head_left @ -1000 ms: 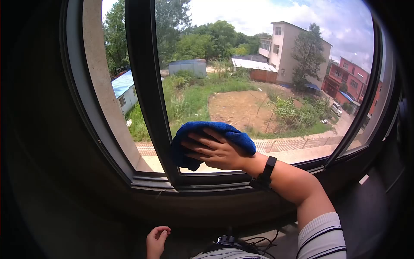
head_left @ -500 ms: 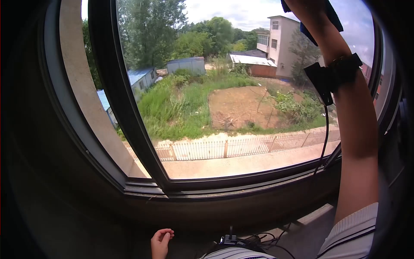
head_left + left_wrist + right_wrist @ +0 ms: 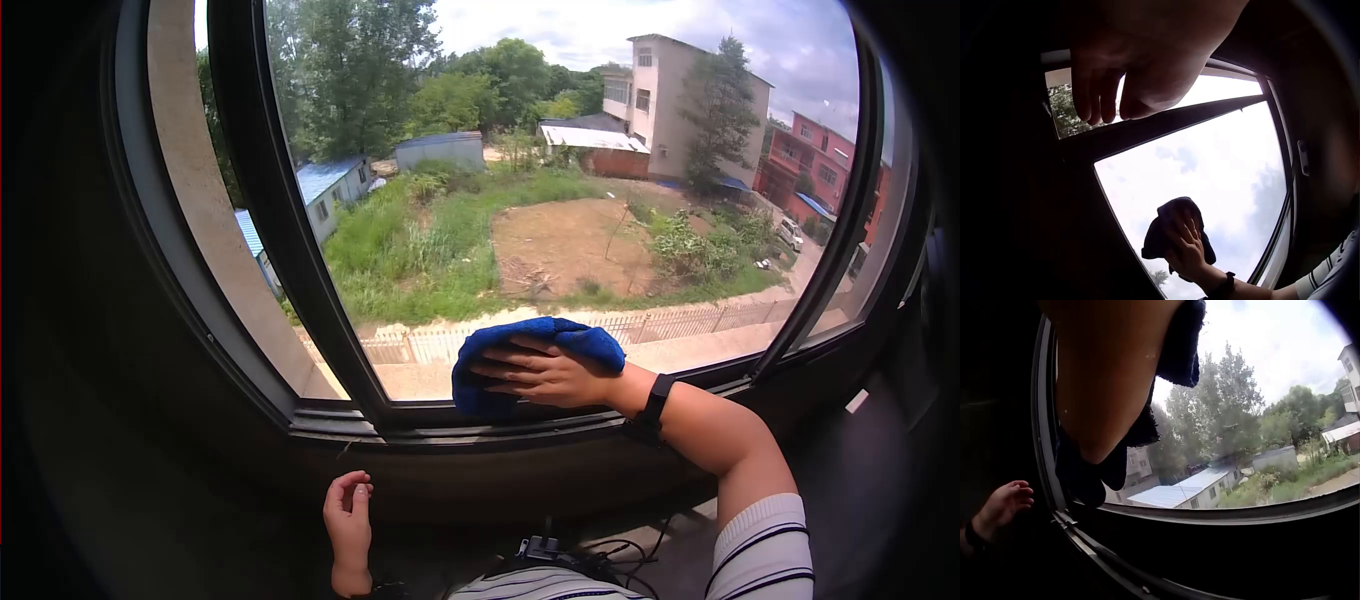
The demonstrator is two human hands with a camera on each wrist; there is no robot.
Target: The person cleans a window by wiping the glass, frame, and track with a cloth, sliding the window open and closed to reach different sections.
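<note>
With fingers spread and straight, my right hand [image 3: 555, 378] presses a blue cloth [image 3: 472, 390] against the lower part of the window pane [image 3: 430, 240]. From the left wrist view, the cloth [image 3: 1159, 236] shows dark against the bright glass, the right hand [image 3: 1188, 250] lying flat over it. The cloth's fringed edges [image 3: 1180, 359] stick out past the right hand [image 3: 1113, 369] in the right wrist view. My left hand [image 3: 348, 508] hangs below the sill, fingers loosely curled and holding nothing.
A dark upright sash frame [image 3: 290, 215] borders the pane on the left. Along the bottom run the window track and sill [image 3: 335, 425]. Black cables and a small device [image 3: 540, 548] lie close to my body. Outside are a fence, grass and buildings.
My right hand swept the cloth from the lower left to the upper right, then back down to the pane's bottom, further right than at first. My left hand has risen slightly.
</note>
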